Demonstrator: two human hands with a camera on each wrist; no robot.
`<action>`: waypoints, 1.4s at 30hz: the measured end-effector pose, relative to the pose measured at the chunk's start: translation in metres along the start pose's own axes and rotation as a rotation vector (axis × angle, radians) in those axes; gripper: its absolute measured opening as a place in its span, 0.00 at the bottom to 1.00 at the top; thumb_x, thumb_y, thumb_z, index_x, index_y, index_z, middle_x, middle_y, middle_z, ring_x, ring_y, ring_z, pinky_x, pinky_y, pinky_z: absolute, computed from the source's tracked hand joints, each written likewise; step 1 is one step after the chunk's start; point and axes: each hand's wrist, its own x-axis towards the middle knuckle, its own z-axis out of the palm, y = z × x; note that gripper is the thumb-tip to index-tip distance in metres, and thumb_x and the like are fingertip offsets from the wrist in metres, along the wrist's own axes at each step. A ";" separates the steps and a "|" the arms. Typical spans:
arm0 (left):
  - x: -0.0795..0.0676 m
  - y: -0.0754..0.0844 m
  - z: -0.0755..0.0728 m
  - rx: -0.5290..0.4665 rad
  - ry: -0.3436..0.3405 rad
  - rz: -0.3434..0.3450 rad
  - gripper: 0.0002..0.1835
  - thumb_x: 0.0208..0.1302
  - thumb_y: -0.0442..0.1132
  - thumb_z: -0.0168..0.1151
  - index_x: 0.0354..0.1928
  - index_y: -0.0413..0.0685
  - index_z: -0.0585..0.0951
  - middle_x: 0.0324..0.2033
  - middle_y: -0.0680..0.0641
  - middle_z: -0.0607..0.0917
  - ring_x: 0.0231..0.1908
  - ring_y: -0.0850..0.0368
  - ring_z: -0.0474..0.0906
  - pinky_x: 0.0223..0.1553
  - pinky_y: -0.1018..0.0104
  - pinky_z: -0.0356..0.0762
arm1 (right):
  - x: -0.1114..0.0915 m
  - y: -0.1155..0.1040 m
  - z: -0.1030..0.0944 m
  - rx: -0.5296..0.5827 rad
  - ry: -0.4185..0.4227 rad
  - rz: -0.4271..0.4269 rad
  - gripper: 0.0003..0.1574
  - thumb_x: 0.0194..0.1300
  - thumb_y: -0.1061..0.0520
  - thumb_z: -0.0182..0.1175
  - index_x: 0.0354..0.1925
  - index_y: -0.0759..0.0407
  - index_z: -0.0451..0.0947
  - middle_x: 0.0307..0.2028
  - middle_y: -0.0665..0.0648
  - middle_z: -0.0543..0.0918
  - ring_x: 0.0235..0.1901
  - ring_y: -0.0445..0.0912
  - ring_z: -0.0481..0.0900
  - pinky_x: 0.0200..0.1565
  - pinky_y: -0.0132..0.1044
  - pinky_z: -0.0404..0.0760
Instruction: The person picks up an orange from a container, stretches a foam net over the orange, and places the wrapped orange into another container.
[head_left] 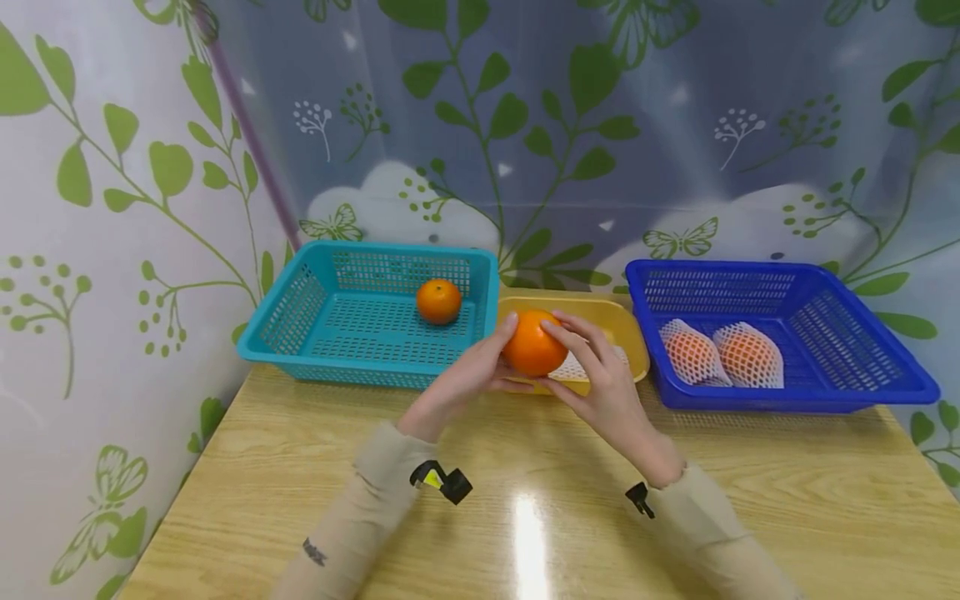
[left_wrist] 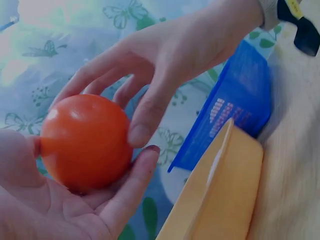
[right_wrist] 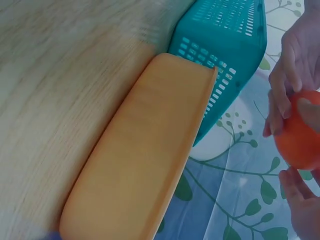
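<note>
Both hands hold one bright orange (head_left: 536,343) up in front of the yellow basket (head_left: 633,333). My left hand (head_left: 476,367) cups it from the left, palm and fingers around its side, as the left wrist view shows. From the right, my right hand (head_left: 606,385) grips the fruit with spread, bent fingers and thumb. The orange's skin (left_wrist: 85,142) is smooth, with no net on it. White foam netting (head_left: 573,367) lies in the yellow basket, partly hidden behind the hands and fruit.
On the left stands a teal basket (head_left: 367,375) with another orange (head_left: 438,301) inside. To the right, a blue basket (head_left: 795,400) contains two fruits in white foam nets (head_left: 748,357). All three baskets stand side by side on the wooden table (head_left: 480,517), against a leaf-patterned cloth (head_left: 465,125).
</note>
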 end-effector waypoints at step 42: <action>-0.021 -0.078 0.010 0.752 -0.064 0.180 0.42 0.59 0.49 0.76 0.72 0.48 0.69 0.63 0.47 0.78 0.58 0.53 0.77 0.55 0.64 0.78 | -0.064 -0.001 -0.010 0.355 -0.526 0.377 0.45 0.56 0.56 0.77 0.68 0.59 0.69 0.62 0.62 0.76 0.53 0.57 0.82 0.51 0.42 0.85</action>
